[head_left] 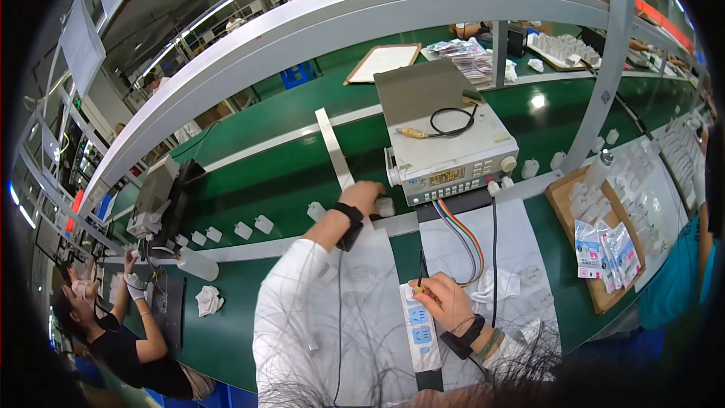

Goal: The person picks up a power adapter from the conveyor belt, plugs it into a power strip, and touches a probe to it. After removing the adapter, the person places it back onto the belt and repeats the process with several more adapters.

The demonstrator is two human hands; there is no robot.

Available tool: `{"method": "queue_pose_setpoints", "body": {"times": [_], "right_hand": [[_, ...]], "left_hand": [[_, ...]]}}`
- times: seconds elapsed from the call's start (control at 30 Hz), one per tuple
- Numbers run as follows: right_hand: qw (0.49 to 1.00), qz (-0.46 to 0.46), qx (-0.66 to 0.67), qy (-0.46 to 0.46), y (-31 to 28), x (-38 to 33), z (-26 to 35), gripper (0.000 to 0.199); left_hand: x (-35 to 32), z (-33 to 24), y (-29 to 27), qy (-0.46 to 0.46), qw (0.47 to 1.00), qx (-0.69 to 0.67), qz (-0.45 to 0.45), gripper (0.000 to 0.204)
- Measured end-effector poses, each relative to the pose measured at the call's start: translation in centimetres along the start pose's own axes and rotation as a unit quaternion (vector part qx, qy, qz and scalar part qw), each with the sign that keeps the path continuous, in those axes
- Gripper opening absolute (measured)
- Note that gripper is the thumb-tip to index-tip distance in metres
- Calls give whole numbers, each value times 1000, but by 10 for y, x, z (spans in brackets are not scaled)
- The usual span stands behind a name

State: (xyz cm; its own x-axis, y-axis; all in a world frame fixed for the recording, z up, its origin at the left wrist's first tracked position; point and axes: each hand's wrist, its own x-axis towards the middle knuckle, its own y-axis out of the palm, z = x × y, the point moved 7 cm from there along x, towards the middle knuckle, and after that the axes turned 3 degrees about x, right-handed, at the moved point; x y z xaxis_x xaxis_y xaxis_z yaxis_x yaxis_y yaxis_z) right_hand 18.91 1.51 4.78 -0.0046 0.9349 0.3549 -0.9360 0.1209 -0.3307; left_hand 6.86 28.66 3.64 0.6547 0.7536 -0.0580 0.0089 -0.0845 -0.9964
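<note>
My left hand [361, 198] reaches forward to the metal ledge beside the instrument, its fingers bent around a small white power adapter [385, 207]; part of its grip is hidden. Nearer to me, my right hand [447, 302] pinches the brass-coloured end [417, 290] of a thin black cable. This end is at the far part of a white power strip [414, 352] with blue sockets; whether it touches a socket I cannot tell. Black bands circle both wrists. More white adapters [263, 224] stand along the ledge to the left.
A bench instrument [455, 153] with lit display stands ahead, with rainbow ribbon wires [470, 240] hanging from it. At right, a cardboard tray [601, 301] holds adapters and packets. A white bottle [198, 264] and crumpled cloth [210, 301] lie left, near a co-worker [124, 340]. A shelf beam [317, 24] crosses overhead.
</note>
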Motion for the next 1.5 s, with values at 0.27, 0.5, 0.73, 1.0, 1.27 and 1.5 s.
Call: {"method": "queue_pose_setpoints", "body": {"times": [0.27,0.5,0.73,1.0,1.27,1.5], "right_hand": [[1000,-2,28,-10,5,-2,6,23],[1000,-1,-4,-19,8,-2,-2,24],[1000,-14,19,-14,7,0,-11,24],[999,-8,23,-30,6,2,-3,26],[999,-14,17,-32,6,-2,-3,26],[993,-51,38,-98,-6,-3,7,20]], "left_hand": [[-72,100,29,-53,895,423,135,17],[-138,48,-72,-41,964,97,-246,29],[-243,-105,12,-76,774,-627,-48,48],[-243,-179,25,78,915,-392,-45,46],[-231,-143,18,37,905,-404,-133,48],[-187,-132,48,-11,896,-415,-159,45]]}}
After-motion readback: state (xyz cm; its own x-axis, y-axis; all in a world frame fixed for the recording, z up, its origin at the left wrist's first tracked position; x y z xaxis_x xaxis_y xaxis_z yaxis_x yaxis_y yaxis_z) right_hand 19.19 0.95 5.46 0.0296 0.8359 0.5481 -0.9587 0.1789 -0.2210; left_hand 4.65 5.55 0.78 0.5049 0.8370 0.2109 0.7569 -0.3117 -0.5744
